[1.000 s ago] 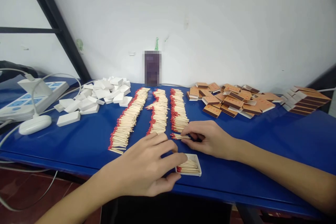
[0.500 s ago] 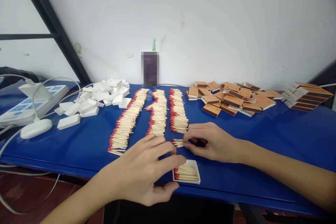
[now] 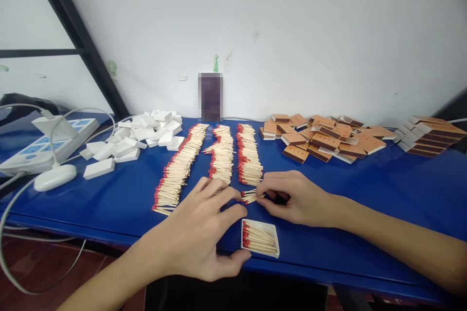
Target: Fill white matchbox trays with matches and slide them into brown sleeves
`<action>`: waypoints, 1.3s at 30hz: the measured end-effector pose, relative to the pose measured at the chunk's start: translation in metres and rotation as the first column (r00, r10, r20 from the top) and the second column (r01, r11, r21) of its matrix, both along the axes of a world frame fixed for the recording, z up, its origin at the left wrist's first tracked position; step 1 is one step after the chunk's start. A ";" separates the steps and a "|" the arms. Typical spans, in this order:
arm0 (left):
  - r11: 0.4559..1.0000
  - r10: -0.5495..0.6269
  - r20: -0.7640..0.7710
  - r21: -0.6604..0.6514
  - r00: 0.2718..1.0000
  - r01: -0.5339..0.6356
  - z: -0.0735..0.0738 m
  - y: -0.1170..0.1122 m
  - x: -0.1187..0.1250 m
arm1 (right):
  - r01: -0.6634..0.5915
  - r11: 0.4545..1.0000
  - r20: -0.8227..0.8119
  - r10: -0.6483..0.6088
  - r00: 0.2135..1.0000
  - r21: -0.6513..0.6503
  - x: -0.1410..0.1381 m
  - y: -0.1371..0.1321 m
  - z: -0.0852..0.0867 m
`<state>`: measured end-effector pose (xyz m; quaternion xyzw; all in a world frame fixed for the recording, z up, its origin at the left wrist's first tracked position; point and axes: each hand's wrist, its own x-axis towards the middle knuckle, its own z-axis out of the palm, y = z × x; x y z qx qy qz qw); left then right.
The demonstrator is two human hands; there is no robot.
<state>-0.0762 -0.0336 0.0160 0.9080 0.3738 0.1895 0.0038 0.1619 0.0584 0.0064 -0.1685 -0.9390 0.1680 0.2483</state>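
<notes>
A few red-headed matches lie at the near end of the right-hand row, their plain ends pinched between the thumb and fingers of my right hand. My left hand is spread, thumb and fingers apart. Its thumb tip is at the near left corner of a white matchbox tray, while its fingertips hang close to the pinched matches. Inside the tray, several matches lie side by side with their heads to the left. Beyond my hands run a left row, a middle row and a right row of matches.
White trays are heaped at the back left, near a power strip and a white plug-like device with cables. Orange matchbox sleeves pile up at the back right, beside stacked matchboxes. A pixelated dark rectangle stands against the wall.
My left index finger has lifted off the tray's far side toward the pinched matches, uncovering more of the tray. My right hand keeps its pinch. The view has shifted slightly.
</notes>
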 end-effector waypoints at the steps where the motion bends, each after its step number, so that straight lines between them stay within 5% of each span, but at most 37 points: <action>1: 1.000 0.001 -0.002 0.001 1.000 -0.001 0.000 0.000 0.000 | 0.001 1.000 0.000 -0.001 1.000 -0.003 0.000 0.000 0.000; 13: 0.999 -0.021 0.021 0.027 1.000 0.021 0.000 0.000 0.001 | 0.038 0.999 -0.007 -0.038 0.999 -0.024 0.000 -0.001 0.000; 39: 1.000 -0.016 0.033 0.021 0.999 0.016 0.001 -0.001 0.002 | -0.089 0.993 -0.013 0.090 0.996 0.071 0.002 0.002 -0.002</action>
